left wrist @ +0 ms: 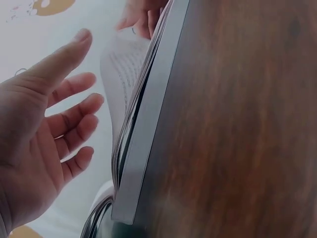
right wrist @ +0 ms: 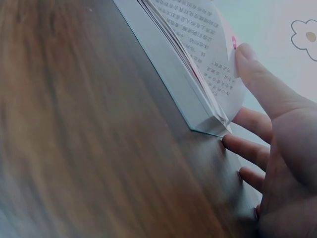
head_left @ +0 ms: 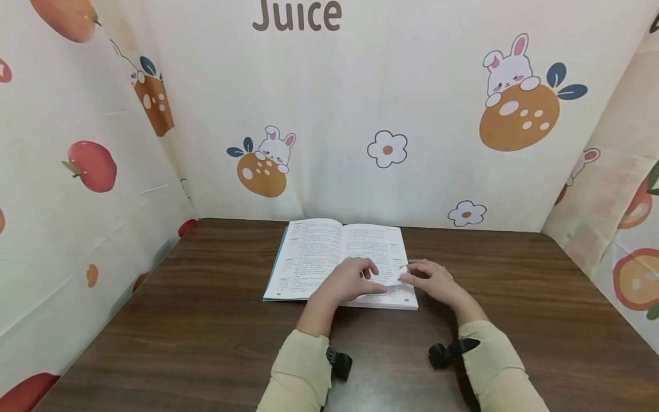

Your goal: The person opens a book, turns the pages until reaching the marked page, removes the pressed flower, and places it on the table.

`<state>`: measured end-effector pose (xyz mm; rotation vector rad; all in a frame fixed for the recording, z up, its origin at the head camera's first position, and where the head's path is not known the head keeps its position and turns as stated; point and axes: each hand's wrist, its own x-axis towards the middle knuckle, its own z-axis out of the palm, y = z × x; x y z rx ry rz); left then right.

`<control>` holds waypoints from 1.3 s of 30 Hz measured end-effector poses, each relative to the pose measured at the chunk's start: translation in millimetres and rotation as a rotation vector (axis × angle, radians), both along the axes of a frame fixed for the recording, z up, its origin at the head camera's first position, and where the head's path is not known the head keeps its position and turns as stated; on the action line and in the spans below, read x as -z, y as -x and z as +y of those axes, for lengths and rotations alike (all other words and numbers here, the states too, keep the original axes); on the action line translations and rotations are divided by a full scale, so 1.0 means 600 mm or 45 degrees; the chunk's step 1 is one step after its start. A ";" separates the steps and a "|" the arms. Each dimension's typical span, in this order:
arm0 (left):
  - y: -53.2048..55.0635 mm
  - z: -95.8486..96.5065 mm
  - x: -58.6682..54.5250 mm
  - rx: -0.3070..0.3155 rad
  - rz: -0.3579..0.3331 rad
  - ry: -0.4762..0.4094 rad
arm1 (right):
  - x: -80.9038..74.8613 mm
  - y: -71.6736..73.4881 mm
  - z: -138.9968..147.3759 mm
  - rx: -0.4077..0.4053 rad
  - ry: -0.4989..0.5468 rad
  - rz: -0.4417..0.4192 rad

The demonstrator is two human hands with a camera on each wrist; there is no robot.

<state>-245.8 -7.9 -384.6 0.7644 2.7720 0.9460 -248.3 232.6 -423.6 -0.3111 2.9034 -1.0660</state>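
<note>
An open book (head_left: pixel 315 252) with printed pages and a teal cover lies on the table. My right hand (head_left: pixel 436 284) is at its right edge and pinches a page (right wrist: pixel 210 54), which curls up at the lower corner. In the right wrist view the thumb (right wrist: pixel 262 82) presses on the page's face beside a small pink mark, while the other fingers reach past the book's corner. Over the lower part of the right-hand page hovers my left hand (head_left: pixel 351 281). Its fingers (left wrist: pixel 74 119) are spread and loosely bent, with nothing between them and the thumb.
The book stands near the back edge of a dark wood table (head_left: pixel 206 337). A pale printed curtain (head_left: pixel 329 171) hangs behind the table and along both sides. Black wrist cameras (head_left: pixel 340 364) are strapped over the light yellow sleeves (head_left: pixel 301 372).
</note>
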 end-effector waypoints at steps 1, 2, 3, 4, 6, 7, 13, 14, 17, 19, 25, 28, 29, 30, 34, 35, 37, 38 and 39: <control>0.000 0.002 0.001 0.008 -0.004 0.015 | 0.001 0.000 0.000 0.015 0.002 -0.004; -0.001 0.003 0.002 0.012 -0.009 0.030 | 0.002 0.000 -0.001 0.023 0.001 -0.004; -0.001 0.005 0.004 0.017 -0.011 0.045 | 0.003 0.001 -0.002 0.036 0.004 -0.004; -0.001 0.006 0.006 0.019 -0.016 0.057 | 0.004 0.001 -0.002 0.044 0.003 -0.002; -0.002 0.009 0.010 0.019 -0.017 0.078 | 0.006 0.002 -0.003 0.056 0.011 0.000; -0.002 0.010 0.012 0.018 -0.014 0.084 | 0.006 0.003 -0.003 0.062 0.018 0.000; -0.005 0.017 0.014 -0.004 0.072 0.115 | 0.006 0.003 -0.006 0.087 0.036 0.006; -0.005 0.018 0.013 -0.012 0.084 0.120 | 0.005 0.002 -0.006 0.091 0.039 0.009; -0.008 0.022 0.013 -0.046 0.113 0.133 | 0.003 0.001 -0.006 0.087 0.043 0.018; -0.009 0.025 0.014 -0.071 0.134 0.152 | 0.002 0.001 -0.005 0.085 0.055 0.014; -0.014 0.038 0.017 -0.126 0.168 0.176 | -0.003 0.001 -0.003 0.079 0.077 -0.034; -0.015 0.042 0.013 -0.146 0.220 0.159 | -0.005 0.003 -0.001 0.095 0.075 -0.061; -0.015 0.042 0.012 -0.155 0.246 0.153 | -0.006 0.004 -0.001 0.109 0.084 -0.070; -0.015 0.041 0.010 -0.162 0.274 0.149 | -0.006 0.004 -0.001 0.120 0.094 -0.081; -0.013 0.036 0.003 -0.215 0.375 0.096 | -0.007 0.006 -0.001 0.153 0.151 -0.115; -0.012 0.034 0.000 -0.229 0.392 0.071 | -0.007 0.005 -0.002 0.158 0.166 -0.122; -0.012 0.029 -0.004 -0.262 0.425 0.023 | -0.008 0.005 -0.002 0.153 0.175 -0.121; -0.012 0.027 -0.007 -0.277 0.438 0.000 | -0.008 0.005 -0.002 0.150 0.174 -0.116; -0.012 0.025 -0.010 -0.291 0.448 -0.017 | -0.008 0.005 -0.002 0.147 0.172 -0.110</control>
